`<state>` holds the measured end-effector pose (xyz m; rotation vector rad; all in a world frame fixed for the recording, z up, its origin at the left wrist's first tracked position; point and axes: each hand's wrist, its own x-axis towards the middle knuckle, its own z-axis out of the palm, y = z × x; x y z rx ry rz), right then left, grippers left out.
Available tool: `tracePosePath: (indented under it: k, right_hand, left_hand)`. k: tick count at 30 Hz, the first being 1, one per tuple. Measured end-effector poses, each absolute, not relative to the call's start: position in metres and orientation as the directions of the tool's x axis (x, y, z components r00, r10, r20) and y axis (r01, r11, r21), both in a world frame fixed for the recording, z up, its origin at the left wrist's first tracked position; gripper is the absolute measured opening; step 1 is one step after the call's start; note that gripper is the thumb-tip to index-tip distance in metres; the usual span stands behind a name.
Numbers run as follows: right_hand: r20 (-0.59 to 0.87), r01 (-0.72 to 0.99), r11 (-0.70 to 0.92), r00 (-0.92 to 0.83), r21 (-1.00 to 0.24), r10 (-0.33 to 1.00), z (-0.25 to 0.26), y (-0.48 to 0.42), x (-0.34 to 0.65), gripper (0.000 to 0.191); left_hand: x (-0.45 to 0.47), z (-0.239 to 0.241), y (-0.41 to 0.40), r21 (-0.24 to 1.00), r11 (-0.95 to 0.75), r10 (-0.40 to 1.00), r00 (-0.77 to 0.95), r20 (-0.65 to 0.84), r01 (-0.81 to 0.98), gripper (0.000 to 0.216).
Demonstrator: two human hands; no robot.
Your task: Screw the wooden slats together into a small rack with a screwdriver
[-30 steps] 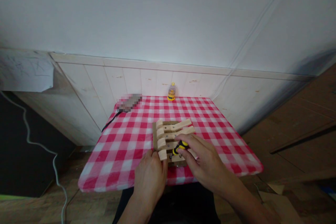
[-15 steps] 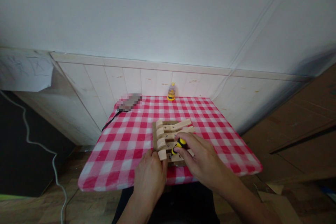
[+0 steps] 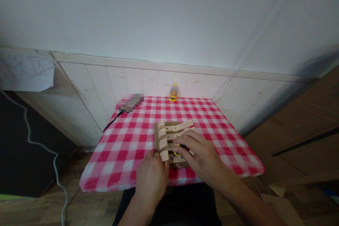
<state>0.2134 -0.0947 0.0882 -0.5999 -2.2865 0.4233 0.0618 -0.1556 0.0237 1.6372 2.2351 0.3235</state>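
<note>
Several pale wooden hook-shaped pieces (image 3: 175,136) lie side by side across a brown board (image 3: 156,137), with dark screws along them. My left hand (image 3: 152,172) is closed at the board's near left corner, its fingers against the block end of the nearest wooden piece (image 3: 164,155). My right hand (image 3: 200,152) is closed around a yellow-and-black screwdriver (image 3: 177,148), most of the handle hidden by the fingers. The screwdriver's tip points down at a screw (image 3: 172,157) in the nearest piece; whether it sits in the screw head I cannot tell.
The board lies on a table with a red-and-white checked cloth (image 3: 124,155). A small yellow-capped bottle (image 3: 173,93) stands at the back against the white panelled wall (image 3: 150,77). A blurred-out object (image 3: 131,103) with a black strap lies back left. A brown cabinet (image 3: 299,130) is to the right.
My right hand has turned and its fingers have rolled over the screwdriver, covering more of the handle. The left hand and the board stay about where they were.
</note>
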Motion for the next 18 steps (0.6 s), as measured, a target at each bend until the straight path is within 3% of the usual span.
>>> tracePosePath:
  k: [6, 14, 18]
  right_hand:
    - [0.429, 0.384, 0.813, -0.706, -0.438, 0.564, 0.101, -0.103, 0.225, 0.045]
    - [0.402, 0.489, 0.765, -0.656, -0.419, 0.639, 0.096, -0.098, 0.218, 0.009]
    - [0.485, 0.415, 0.826, -0.672, -0.38, 0.561, 0.095, -0.099, 0.218, 0.027]
  left_hand:
    - [0.062, 0.023, -0.156, 0.387, 0.306, 0.951, -0.266, -0.156, 0.87, 0.033]
    - [0.062, 0.023, -0.158, 0.384, 0.3, 0.954, -0.269, -0.134, 0.873, 0.033]
    - [0.062, 0.023, -0.158, 0.387, 0.297, 0.955, -0.267, -0.131, 0.873, 0.034]
